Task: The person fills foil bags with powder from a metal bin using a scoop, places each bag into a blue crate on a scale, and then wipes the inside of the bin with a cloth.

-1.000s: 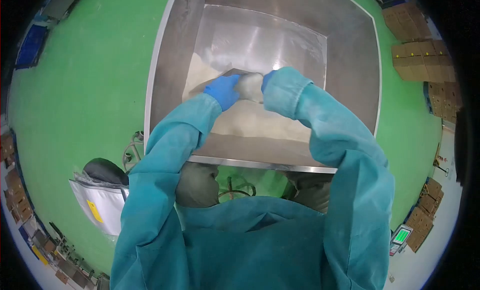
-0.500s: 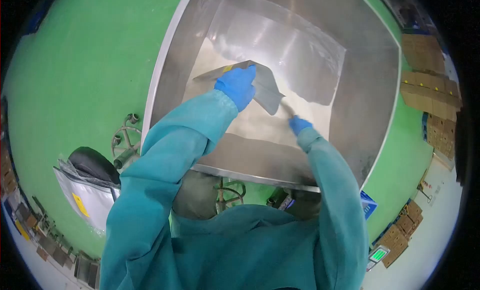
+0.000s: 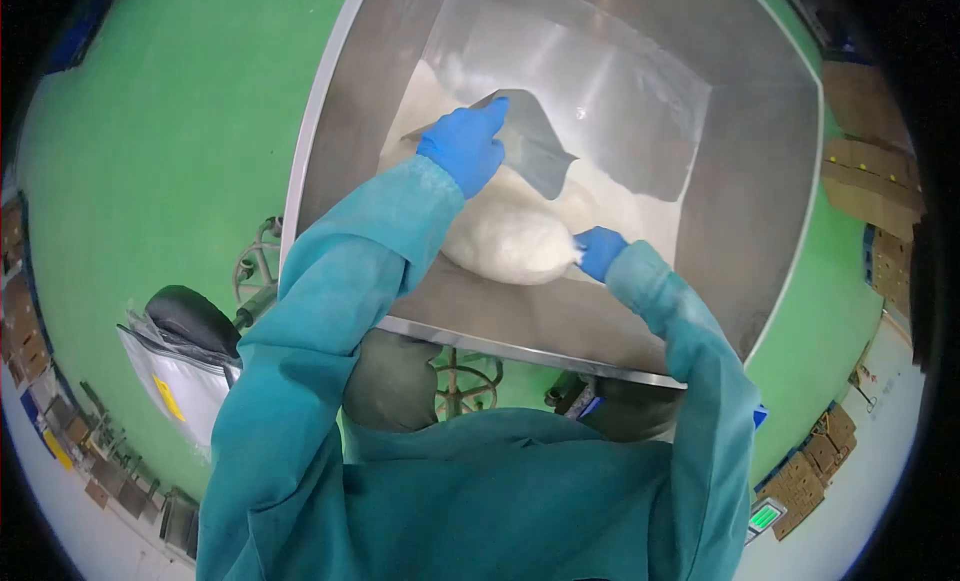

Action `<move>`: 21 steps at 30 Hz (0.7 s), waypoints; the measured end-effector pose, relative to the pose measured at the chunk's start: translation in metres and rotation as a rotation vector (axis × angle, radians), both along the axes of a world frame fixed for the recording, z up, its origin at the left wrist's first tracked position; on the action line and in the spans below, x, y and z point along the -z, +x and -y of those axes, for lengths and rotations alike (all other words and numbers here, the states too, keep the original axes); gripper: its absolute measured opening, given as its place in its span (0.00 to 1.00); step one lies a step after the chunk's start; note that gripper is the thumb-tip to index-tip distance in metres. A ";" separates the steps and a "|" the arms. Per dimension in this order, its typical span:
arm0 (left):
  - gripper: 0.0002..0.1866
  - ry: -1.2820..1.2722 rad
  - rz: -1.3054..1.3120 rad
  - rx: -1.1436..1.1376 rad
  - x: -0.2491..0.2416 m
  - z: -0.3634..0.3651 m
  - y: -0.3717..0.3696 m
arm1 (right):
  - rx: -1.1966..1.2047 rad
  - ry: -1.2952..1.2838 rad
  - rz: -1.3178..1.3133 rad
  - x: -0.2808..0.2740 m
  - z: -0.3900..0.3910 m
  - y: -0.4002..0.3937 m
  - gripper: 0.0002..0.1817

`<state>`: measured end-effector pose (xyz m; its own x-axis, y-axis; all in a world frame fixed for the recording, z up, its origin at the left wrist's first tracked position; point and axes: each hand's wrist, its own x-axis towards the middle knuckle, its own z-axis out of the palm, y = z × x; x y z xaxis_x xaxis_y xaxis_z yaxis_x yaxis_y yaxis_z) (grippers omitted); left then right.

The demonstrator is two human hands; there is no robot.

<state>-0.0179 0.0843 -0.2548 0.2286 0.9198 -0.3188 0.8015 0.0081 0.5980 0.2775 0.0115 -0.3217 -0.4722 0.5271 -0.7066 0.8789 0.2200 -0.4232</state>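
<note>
A metal bin holds loose white powder. Inside it, my left hand grips the upper edge of a grey bag-like sheet, index finger stretched along it. My right hand is closed at the right end of a rounded heap of white powder, in front of the sheet. The heap seems to rest on a scoop, which the powder hides; its handle is inside my fingers.
A silvery bag with a yellow label and a black round seat are at the lower left. Metal wheel-like parts stand beside the bin. Cardboard boxes line the right side, with a lit green display lower down.
A large heap of powder now shows at my right hand, where a thin handle was visible before. My left hand and the grey sheet have shifted slightly up and away.
</note>
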 end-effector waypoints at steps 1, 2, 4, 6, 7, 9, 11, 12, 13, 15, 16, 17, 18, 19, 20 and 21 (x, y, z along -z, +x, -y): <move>0.28 -0.001 0.015 0.017 0.004 -0.001 0.000 | -0.006 0.059 0.008 -0.035 -0.008 0.007 0.16; 0.28 -0.001 0.029 0.034 0.005 0.000 0.000 | -0.012 0.119 0.017 -0.069 -0.016 0.011 0.16; 0.28 -0.031 0.052 0.079 0.001 0.002 0.000 | -0.009 0.148 0.150 -0.132 -0.037 0.012 0.17; 0.28 0.001 0.074 0.112 0.005 0.003 0.003 | -0.018 0.218 0.243 -0.178 -0.059 0.006 0.17; 0.28 0.048 0.085 0.121 0.014 0.005 0.004 | -0.032 0.272 0.270 -0.193 -0.071 -0.004 0.16; 0.29 0.056 0.110 0.114 0.012 0.004 0.002 | -0.134 0.394 0.185 -0.201 -0.093 -0.021 0.18; 0.29 -0.016 0.135 0.085 0.004 0.002 0.003 | -0.292 0.545 0.020 -0.219 -0.099 -0.053 0.18; 0.29 0.005 0.132 0.053 0.002 0.001 0.002 | -0.363 0.625 -0.034 -0.241 -0.095 -0.081 0.17; 0.28 0.024 0.127 0.021 0.001 0.000 0.002 | -0.367 0.524 0.088 -0.243 -0.099 -0.112 0.15; 0.27 0.044 0.126 -0.032 -0.002 -0.002 -0.004 | -0.372 0.303 0.332 -0.244 -0.106 -0.160 0.12; 0.27 0.044 0.129 -0.049 -0.007 -0.003 -0.007 | -0.316 0.399 0.264 -0.248 -0.103 -0.159 0.12; 0.26 0.036 0.139 -0.067 -0.009 -0.004 -0.009 | -0.262 0.488 0.201 -0.253 -0.094 -0.152 0.12; 0.26 0.042 0.113 -0.086 -0.006 -0.008 -0.013 | -0.221 0.576 0.138 -0.260 -0.089 -0.145 0.13; 0.26 0.039 0.090 -0.116 0.000 -0.013 -0.016 | -0.314 0.655 0.208 -0.275 -0.084 -0.130 0.12; 0.26 0.026 0.065 -0.145 0.009 -0.012 -0.019 | -0.409 0.727 0.270 -0.283 -0.082 -0.111 0.12; 0.26 0.089 0.099 -0.168 0.018 -0.014 -0.023 | -0.184 0.556 0.573 -0.273 -0.090 -0.099 0.13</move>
